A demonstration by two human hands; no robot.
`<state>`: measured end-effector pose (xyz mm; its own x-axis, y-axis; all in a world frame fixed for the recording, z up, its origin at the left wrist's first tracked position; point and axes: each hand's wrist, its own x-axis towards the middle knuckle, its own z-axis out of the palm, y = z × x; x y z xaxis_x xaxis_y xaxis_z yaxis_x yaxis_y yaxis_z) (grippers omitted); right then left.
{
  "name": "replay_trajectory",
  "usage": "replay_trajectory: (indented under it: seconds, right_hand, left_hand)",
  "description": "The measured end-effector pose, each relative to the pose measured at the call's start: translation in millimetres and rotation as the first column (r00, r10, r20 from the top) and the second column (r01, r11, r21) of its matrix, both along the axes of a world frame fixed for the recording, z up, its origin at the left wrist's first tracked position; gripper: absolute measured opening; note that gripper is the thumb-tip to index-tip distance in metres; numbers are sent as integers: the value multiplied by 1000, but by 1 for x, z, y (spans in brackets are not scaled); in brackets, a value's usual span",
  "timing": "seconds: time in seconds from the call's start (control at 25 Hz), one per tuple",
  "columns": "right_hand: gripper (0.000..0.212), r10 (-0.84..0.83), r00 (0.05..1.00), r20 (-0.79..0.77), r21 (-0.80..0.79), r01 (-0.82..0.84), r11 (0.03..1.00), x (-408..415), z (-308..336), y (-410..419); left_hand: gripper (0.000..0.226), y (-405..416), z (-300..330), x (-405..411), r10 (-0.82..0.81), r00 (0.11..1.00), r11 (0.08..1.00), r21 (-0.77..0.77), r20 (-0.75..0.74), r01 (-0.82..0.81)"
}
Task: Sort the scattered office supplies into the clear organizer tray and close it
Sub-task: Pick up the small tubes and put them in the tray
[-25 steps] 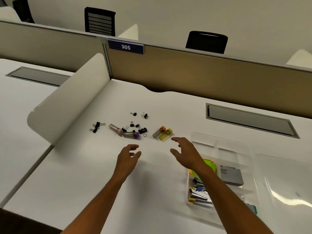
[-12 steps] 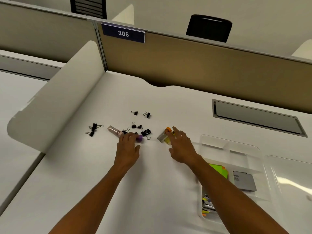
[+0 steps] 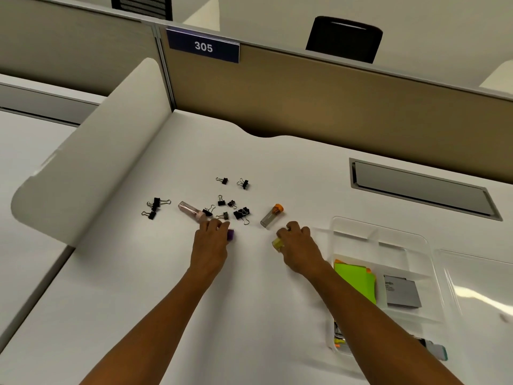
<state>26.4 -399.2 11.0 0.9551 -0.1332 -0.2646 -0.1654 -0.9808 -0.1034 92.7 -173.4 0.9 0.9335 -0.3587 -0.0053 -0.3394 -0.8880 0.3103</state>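
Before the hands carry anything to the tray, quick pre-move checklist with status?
1. Left hand has the purple-capped tube: ok, fingers curled round it.
2. Right hand has the yellow tube: ok.
3. Organizer tray open: ok, the lid lies beside it.
4. Free compartment: ok, the far one looks empty.
5. Desk cleared: not ok; the orange-capped tube, the pink tube and the binder clips remain.
6. Grip firmness: cannot tell.

Binder clips (image 3: 241, 213) crowd the far side; desk (image 3: 249, 301) nearer bare.
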Motion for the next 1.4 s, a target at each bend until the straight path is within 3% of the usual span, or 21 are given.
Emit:
replay_trajectory:
  seconds: [0.24,0.4,0.56,0.64,0.8,0.96,1.2,1.4]
  right_hand:
    - [36,55,998,-4,22,-55,998,-34,1,17]
    - [34,-59,996,72,195,44,980,-47,18,20]
    - [44,-235,958,164,402,153,903,-56,47,14]
    - [37,-302,930,211,478,171,861,-61,64,7]
    - [23,-454,850,267,668,176,723,-72,91,-12]
    - [22,-560,782,274,803,134,580,-81,105,-38]
    - [21,-647,712,272,863,117,492,-96,111,-77]
    - [15,-675,681,284,873,108,476,-106,115,-104]
  left_hand:
    - [20,3,4,-20,-9,1000,999,50,-16,10]
    - [16,-6,23,-35,25,1000,997,-67,-3,-25]
    - [17,-21,48,-44,52,992,910,-403,-112,-94]
    - [21,-32,61,-48,49,992,868,-486,-117,-100]
    - [37,-60,86,-56,41,991,815,-569,-131,-109]
    - [31,-87,103,-66,-17,996,779,-626,-82,-39]
    - [38,-131,123,-81,-65,998,767,-641,-22,36]
    - [34,-162,133,-88,-116,993,729,-682,-32,63]
